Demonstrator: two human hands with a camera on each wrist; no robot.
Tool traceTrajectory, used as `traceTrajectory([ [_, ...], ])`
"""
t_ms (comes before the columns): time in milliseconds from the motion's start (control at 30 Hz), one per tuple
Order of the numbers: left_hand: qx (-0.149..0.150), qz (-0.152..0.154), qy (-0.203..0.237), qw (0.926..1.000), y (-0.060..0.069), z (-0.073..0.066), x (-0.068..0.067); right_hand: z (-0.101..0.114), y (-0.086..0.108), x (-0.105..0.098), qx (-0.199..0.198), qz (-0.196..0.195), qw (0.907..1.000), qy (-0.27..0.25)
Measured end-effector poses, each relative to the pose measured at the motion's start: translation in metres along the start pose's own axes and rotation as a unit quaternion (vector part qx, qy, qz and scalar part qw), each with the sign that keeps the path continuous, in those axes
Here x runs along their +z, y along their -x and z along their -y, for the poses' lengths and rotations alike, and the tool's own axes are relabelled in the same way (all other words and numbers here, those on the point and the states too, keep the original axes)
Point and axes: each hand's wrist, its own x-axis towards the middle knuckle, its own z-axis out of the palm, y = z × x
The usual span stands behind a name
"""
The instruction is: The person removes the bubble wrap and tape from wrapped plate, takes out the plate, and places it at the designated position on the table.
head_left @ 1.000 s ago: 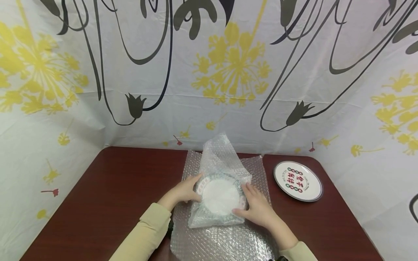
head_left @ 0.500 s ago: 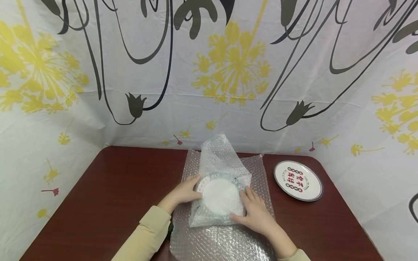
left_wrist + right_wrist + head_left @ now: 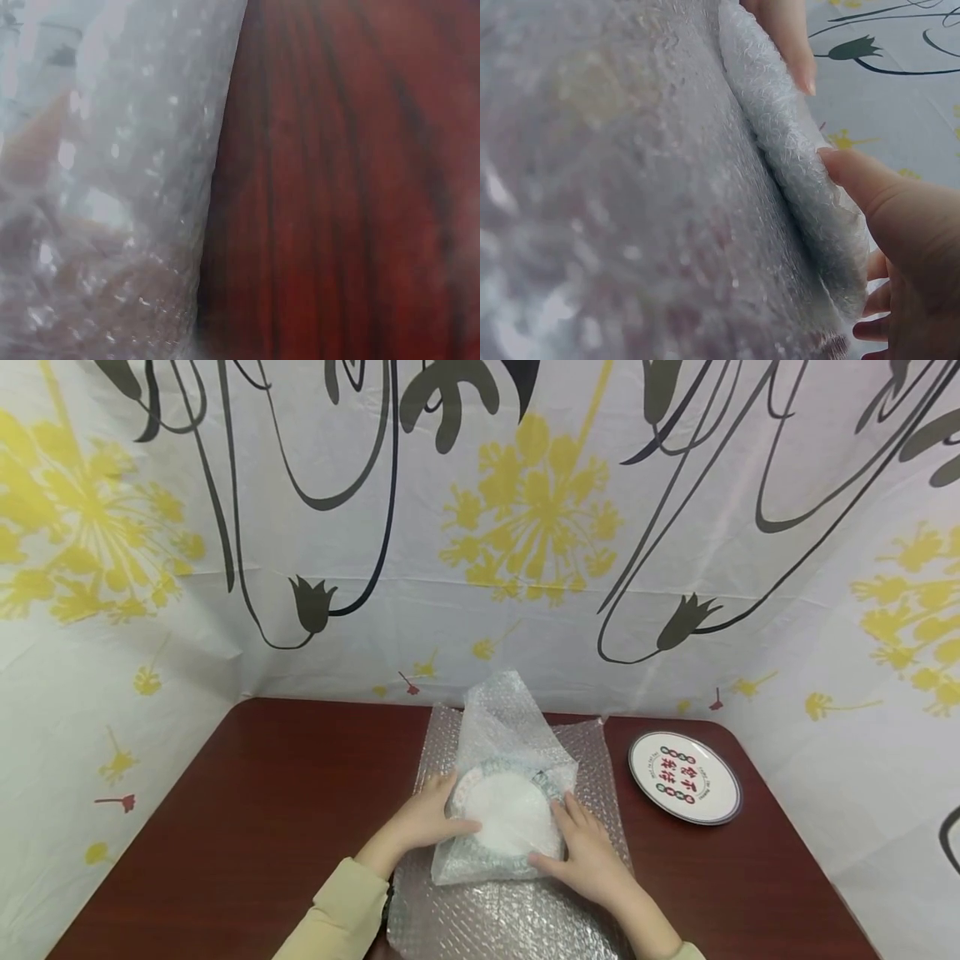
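Observation:
A plate with a patterned rim lies in the middle of the table, showing through its bubble wrap. My left hand holds the plate's left edge, its thumb lying over the wrapped top. On the opposite edge, my right hand has its thumb at the lower right and its fingers along the right side. The right wrist view shows the right thumb on the wrapped bundle and the other fingertips at its side. The left wrist view shows mostly wrap, and fingers are hard to make out there.
A larger bubble wrap sheet lies flat under the bundle and reaches the near side. An unwrapped white plate with red characters sits at the right of the dark red table. A patterned cloth hangs behind.
My left hand has moved slightly toward me, its thumb further over the plate. My right hand has shifted slightly down along the edge. The plate has barely moved.

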Motion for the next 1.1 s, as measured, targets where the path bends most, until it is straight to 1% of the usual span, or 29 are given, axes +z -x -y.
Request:
traceTrajectory([
  [100, 0.01, -0.008, 0.003, 0.9999, 0.004, -0.002, 0.002, -0.001, 0.001, 0.001, 0.002, -0.003, 1.0, -0.003],
  [200, 0.026, -0.015, -0.002, 0.9995, 0.007, -0.002, 0.004, -0.001, 0.001, 0.002, 0.004, -0.004, 1.0, -0.008],
  [333, 0.042, -0.017, 0.004, 0.999, 0.01, -0.001, 0.003, -0.002, 0.002, 0.002, 0.007, 0.0, 0.9998, -0.018],
  [600, 0.042, -0.027, 0.047, 0.9977, 0.012, 0.005, -0.001, -0.002, 0.003, -0.001, 0.006, -0.006, 0.9993, -0.037],
  [733, 0.05, -0.031, 0.064, 0.9962, 0.012, 0.008, -0.003, -0.002, 0.003, -0.001, 0.008, -0.005, 0.9992, -0.039],
  [933, 0.074, -0.044, 0.082, 0.993, 0.015, 0.011, -0.004, -0.005, 0.004, -0.001, 0.006, -0.008, 0.9988, -0.047],
  [1100, 0.069, -0.05, 0.1, 0.9914, 0.018, 0.015, -0.005, -0.009, 0.006, -0.002, 0.006, -0.015, 0.9984, -0.055],
])
